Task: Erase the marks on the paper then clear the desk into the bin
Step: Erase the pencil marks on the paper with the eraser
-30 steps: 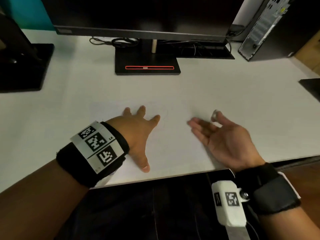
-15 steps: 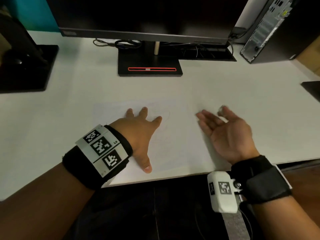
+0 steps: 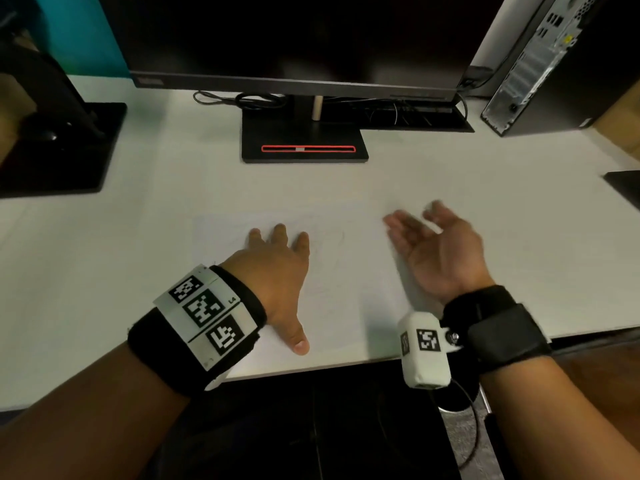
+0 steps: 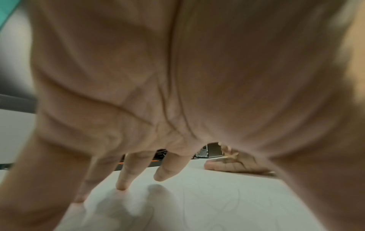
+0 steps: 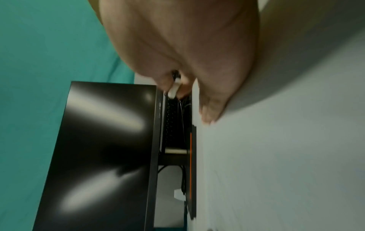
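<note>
A white paper sheet (image 3: 339, 299) with faint pencil marks lies on the white desk (image 3: 485, 188) near its front edge. My left hand (image 3: 277, 268) presses flat on the sheet, fingers spread and straight; the left wrist view shows its fingertips (image 4: 168, 171) on the paper (image 4: 217, 203). My right hand (image 3: 433, 247) stands on its edge just right of the sheet, palm turned left, and is blurred. Its thumb and forefinger pinch a small white eraser (image 3: 432, 216), which also shows in the right wrist view (image 5: 174, 89).
A dark monitor on a black stand (image 3: 304, 147) sits at the back centre, with cables (image 3: 249, 98) behind it. A second black stand (image 3: 59, 150) is at the left, a PC tower (image 3: 554, 64) at the back right, and a dark object (image 3: 623, 181) at the right edge.
My right hand has slid across the desk away from me, toward the monitor, with the eraser still pinched. The left hand has stayed flat on the paper.
</note>
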{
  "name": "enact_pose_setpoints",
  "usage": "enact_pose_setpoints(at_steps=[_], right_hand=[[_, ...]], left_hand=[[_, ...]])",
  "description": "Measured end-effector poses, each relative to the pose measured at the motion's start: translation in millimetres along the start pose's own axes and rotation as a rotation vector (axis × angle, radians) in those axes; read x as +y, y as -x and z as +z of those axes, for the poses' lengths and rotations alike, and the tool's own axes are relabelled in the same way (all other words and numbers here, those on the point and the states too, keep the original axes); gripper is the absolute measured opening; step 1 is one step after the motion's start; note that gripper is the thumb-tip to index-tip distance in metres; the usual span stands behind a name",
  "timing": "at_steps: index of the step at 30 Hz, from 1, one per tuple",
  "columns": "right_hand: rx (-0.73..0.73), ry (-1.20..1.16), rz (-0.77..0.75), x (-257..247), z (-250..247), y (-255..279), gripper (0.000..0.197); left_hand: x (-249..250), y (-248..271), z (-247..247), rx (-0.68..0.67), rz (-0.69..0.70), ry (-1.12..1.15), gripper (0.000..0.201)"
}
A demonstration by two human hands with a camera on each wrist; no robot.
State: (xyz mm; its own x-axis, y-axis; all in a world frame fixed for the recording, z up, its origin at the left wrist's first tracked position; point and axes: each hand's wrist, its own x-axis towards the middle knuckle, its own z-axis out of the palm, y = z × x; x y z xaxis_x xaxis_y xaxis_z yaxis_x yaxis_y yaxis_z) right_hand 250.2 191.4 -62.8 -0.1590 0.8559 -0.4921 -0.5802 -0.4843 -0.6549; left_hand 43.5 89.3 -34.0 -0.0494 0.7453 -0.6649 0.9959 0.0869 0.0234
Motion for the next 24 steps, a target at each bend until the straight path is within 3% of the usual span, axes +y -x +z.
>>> enact_pose_setpoints(at_steps=[2, 3, 7, 10, 12, 15, 18, 21, 24], right_hand=[[-0.018, 0.002, -0.102, -8.8, 1.1, 4.0, 0.026], [-0.073, 0.01, -0.084, -6.3, 5.4, 10.1, 0.027], [-0.419, 0.334, 0.303, 25.0, 25.8, 31.5, 0.02], [-0.455, 0.511, 0.486, 33.0, 29.6, 22.2, 0.028], [-0.328, 0.339, 0.433, 23.0, 26.2, 4.8, 0.033], [-0.103, 0.129, 0.102, 0.9, 21.0, -20.4, 0.026], [-0.084, 0.114, -0.056, -15.1, 18.9, -21.0, 0.022], [-0.177, 0.452, 0.027, -14.7, 20.7, 0.9, 0.024], [-0.395, 1.154, 0.084, -11.0, 16.1, 30.1, 0.026]], left_hand=[[-0.4, 0.0, -0.2, 0.006, 0.0, -0.003, 0.158], [-0.6, 0.0, -0.5, 0.008, 0.0, -0.003, 0.158], [-1.6, -1.6, 0.3, 0.027, 0.001, -0.005, 0.159], [-3.4, -2.1, 0.9, 0.027, -0.009, -0.005, 0.162], [-3.5, -2.4, 1.0, 0.026, -0.011, -0.006, 0.163], [-4.3, -3.9, 1.8, 0.03, -0.003, -0.026, 0.163], [-4.1, -2.4, -0.1, 0.019, 0.022, -0.046, 0.159], [-0.7, 2.0, -2.6, -0.018, 0.045, -0.033, 0.145], [4.2, 0.7, -1.8, -0.028, 0.057, -0.037, 0.131]])
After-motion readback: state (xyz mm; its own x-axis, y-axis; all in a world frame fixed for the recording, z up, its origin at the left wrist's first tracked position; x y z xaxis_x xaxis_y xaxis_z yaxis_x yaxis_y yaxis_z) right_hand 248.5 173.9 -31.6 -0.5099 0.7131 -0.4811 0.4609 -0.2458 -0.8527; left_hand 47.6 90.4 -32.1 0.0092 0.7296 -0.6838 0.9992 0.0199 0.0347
